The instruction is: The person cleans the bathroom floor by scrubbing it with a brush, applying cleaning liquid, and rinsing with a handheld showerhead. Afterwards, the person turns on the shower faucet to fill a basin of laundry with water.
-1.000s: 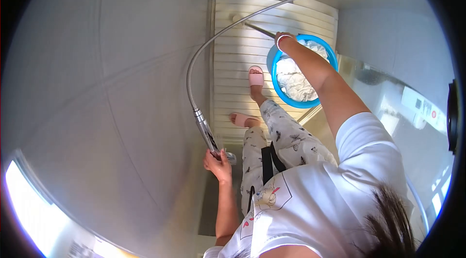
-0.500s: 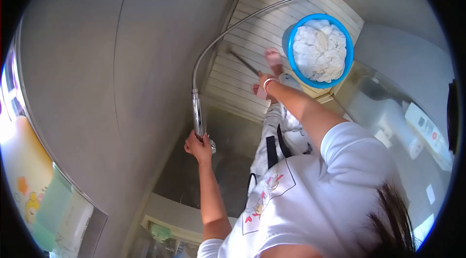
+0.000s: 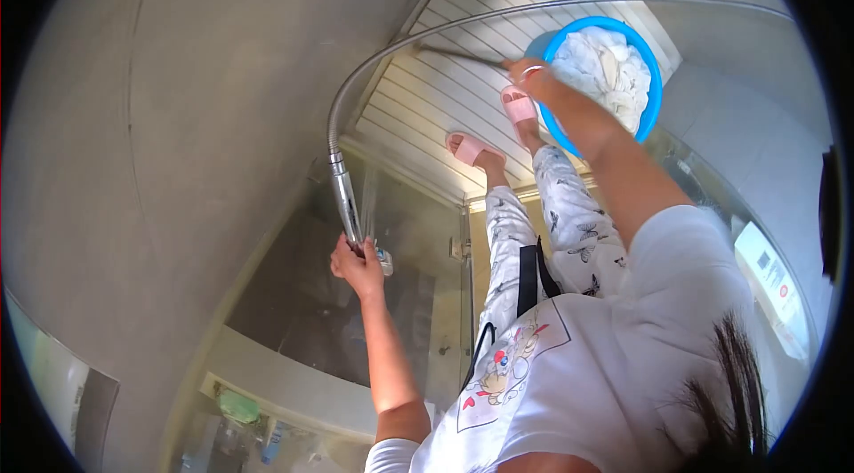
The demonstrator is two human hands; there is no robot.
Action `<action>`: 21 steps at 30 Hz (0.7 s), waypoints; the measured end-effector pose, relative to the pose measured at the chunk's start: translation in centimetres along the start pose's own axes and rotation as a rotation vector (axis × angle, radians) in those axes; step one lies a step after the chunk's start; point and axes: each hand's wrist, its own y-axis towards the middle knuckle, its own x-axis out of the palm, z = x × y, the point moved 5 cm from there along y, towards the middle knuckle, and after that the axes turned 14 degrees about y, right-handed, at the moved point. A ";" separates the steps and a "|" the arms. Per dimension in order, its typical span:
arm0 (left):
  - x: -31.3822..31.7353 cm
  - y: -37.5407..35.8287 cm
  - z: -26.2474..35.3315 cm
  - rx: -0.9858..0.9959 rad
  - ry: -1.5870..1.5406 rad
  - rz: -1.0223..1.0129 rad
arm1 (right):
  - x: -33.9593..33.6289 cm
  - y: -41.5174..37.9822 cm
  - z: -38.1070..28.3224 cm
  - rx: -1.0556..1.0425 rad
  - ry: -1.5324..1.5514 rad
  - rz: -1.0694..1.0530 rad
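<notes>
Shower head (image 3: 345, 197) is near a grey wall (image 3: 222, 100) and slatted floor (image 3: 418, 113).

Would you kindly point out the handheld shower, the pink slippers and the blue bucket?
Handheld shower (image 3: 345, 197): head view, on its chrome handle.
Pink slippers (image 3: 521, 109): head view, on one slipper's strap.
Blue bucket (image 3: 656, 86): head view, on its rim.

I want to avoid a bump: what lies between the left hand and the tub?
In the head view, from the left hand to the tub: the held shower head, a dark surface, slatted floor, then the slippers.
</notes>
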 end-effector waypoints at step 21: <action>0.6 -1.8 3.3 -0.049 -0.146 0.148 | 2.0 8.7 -10.8 0.153 -0.002 -0.025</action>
